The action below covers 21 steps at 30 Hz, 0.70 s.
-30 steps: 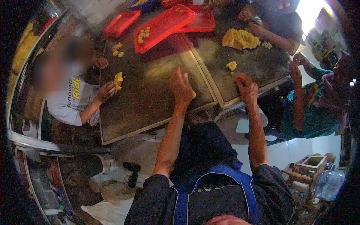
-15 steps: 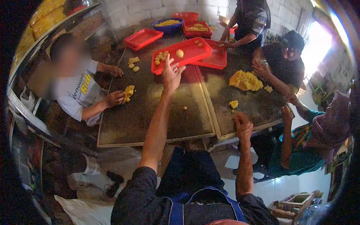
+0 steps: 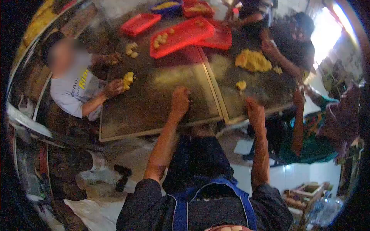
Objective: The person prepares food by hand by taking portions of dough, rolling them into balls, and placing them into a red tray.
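My left hand (image 3: 180, 101) is low over the dark tabletop (image 3: 154, 115), its fingers curled closed. Whatever they hold, if anything, is hidden. Nearer the table's right front edge, my right hand (image 3: 255, 109) has its fingers drawn together, and I cannot make out anything between them. Just beyond it lies a small lump of yellow dough (image 3: 241, 85). A large mound of yellow dough (image 3: 253, 61) sits farther back. Several dough balls (image 3: 160, 39) rest in the long red tray (image 3: 181, 40) beyond my left hand.
At left, a person's hand (image 3: 114, 88) holds yellow dough (image 3: 128, 80); more dough pieces (image 3: 132, 50) lie nearby. Red trays (image 3: 140, 24) and a blue basin (image 3: 165, 7) stand at the back. Other people work along the right side. A metal seam (image 3: 212, 84) divides the tabletop.
My left hand has come back from over the red tray to the near tabletop, its spread fingers now curled. A dough ball below it now sits farther back in the tray. The view has shifted.
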Each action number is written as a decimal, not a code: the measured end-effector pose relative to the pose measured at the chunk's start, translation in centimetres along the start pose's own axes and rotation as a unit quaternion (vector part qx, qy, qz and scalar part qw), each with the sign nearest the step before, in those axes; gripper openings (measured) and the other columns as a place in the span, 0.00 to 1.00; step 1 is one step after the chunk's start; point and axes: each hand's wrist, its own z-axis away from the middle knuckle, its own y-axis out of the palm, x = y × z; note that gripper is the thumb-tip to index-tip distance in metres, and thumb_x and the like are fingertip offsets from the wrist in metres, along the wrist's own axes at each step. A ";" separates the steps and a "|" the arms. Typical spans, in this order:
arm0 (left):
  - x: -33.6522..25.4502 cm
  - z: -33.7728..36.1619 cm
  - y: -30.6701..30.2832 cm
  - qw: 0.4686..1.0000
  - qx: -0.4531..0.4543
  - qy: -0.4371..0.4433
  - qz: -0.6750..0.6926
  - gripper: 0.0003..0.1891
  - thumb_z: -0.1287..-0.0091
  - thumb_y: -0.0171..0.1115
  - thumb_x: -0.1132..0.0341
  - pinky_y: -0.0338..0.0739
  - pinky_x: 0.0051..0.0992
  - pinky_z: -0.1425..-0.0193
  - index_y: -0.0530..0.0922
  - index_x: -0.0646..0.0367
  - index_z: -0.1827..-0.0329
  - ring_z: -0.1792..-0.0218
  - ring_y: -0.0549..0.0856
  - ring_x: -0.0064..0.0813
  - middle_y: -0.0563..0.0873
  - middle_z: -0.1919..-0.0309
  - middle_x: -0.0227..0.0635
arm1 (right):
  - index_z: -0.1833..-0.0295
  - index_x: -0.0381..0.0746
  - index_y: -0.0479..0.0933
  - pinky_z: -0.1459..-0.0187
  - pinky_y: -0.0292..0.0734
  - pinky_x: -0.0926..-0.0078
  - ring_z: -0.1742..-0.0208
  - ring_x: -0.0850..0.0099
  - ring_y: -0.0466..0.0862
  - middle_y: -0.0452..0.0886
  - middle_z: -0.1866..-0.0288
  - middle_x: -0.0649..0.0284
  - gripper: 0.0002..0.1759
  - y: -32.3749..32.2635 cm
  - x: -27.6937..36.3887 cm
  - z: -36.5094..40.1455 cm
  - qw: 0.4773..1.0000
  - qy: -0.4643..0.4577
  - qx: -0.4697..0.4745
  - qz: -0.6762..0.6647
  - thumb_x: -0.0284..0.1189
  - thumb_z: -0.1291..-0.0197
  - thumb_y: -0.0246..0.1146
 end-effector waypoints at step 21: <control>1.8 4.7 -0.7 0.937 -0.168 -0.138 0.274 0.09 0.28 0.57 0.73 0.85 0.30 0.55 0.80 0.68 0.50 0.60 0.88 0.31 0.85 0.59 0.44 | 0.42 0.38 0.76 0.37 0.76 0.58 0.30 0.50 0.72 0.74 0.35 0.48 0.22 18.8 12.1 -1.3 0.959 -0.266 0.039 -0.086 0.17 0.43 0.56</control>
